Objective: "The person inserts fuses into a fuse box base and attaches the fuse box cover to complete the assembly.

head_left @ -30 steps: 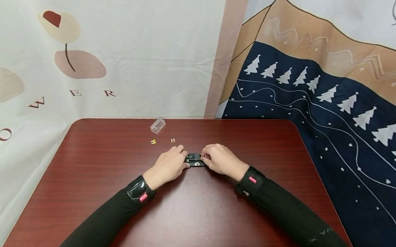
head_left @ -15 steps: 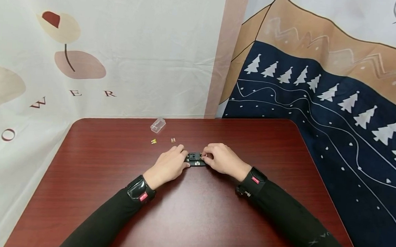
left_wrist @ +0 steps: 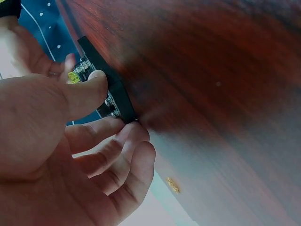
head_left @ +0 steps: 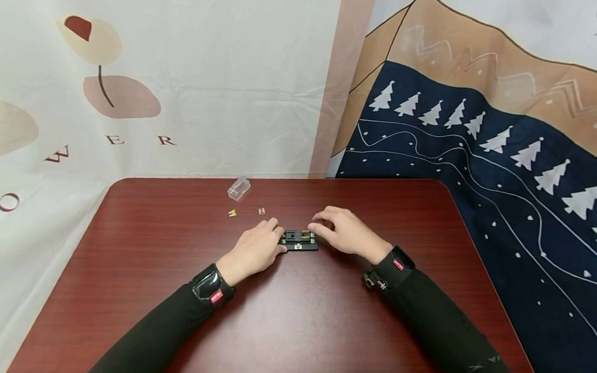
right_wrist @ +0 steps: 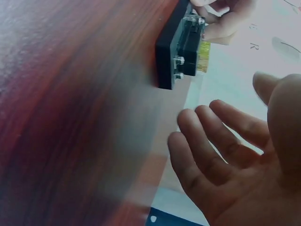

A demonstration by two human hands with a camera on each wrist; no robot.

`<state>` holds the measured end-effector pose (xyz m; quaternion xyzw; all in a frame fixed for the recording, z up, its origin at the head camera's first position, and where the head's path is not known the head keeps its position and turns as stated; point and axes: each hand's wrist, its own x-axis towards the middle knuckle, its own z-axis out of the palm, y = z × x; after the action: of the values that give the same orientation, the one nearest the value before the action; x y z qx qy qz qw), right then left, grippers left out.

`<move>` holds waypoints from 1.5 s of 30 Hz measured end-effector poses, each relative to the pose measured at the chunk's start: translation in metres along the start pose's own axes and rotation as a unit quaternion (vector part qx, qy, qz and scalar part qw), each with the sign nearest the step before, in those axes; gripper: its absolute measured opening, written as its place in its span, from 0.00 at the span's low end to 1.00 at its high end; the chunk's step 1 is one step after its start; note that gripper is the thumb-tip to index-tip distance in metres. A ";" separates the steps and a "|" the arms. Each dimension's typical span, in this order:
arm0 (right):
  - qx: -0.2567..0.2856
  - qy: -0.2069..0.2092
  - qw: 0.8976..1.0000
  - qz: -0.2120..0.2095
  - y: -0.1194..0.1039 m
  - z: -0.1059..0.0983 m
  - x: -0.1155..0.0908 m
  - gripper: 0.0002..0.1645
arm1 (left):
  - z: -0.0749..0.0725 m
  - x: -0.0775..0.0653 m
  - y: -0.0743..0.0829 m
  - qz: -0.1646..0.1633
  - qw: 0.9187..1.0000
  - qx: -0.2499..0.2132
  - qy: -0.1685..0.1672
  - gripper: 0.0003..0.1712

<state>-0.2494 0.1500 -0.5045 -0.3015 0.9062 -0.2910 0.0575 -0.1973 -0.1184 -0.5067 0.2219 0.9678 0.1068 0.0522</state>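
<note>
The left hand [head_left: 254, 245] grasps the left end of a black terminal block [head_left: 300, 242], with the thumb on the near side and the fingers curled at the other side. The right hand [head_left: 347, 230] is released: its fingers are slightly bent, its thumb stands away from them, and it is just beside the right end of the block, apart from it. So the block is between the two hands. Metal screws [right_wrist: 179, 60] show along its base, and a yellow piece [right_wrist: 203, 56] sticks out from its top. Whether the base lies flat, I cannot tell. Beyond the left hand, a small yellow piece [head_left: 232, 212], a small pale piece [head_left: 261, 211] and a transparent box [head_left: 239, 189] rest on the reddish-brown table [head_left: 279, 328].
</note>
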 end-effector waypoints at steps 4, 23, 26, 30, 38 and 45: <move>-0.019 -0.050 0.999 0.005 -0.001 0.004 -0.003 0.31 | 0.000 0.000 0.000 -0.001 1.000 -0.003 0.000 0.21; -0.124 -0.100 0.987 0.014 -0.007 0.015 0.002 0.30 | 0.001 0.000 0.000 -0.001 1.000 0.012 0.005 0.25; -0.124 -0.099 0.987 0.013 -0.008 0.014 0.002 0.29 | 0.000 0.001 0.000 -0.001 1.000 0.011 0.004 0.26; -0.125 -0.102 0.987 0.014 -0.008 0.014 0.002 0.28 | -0.001 0.000 0.000 0.001 1.000 0.010 0.004 0.26; -0.120 -0.104 0.987 0.019 -0.009 0.014 0.002 0.28 | -0.007 -0.002 -0.004 0.000 1.000 0.015 0.015 0.21; -0.123 -0.106 0.987 0.019 -0.011 0.013 0.002 0.29 | -0.013 -0.001 -0.019 -0.028 0.999 0.003 0.030 0.15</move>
<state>-0.2419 0.1349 -0.5093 -0.3181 0.9294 -0.1429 0.1211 -0.2068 -0.1381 -0.4985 0.1912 0.9752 0.1086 0.0257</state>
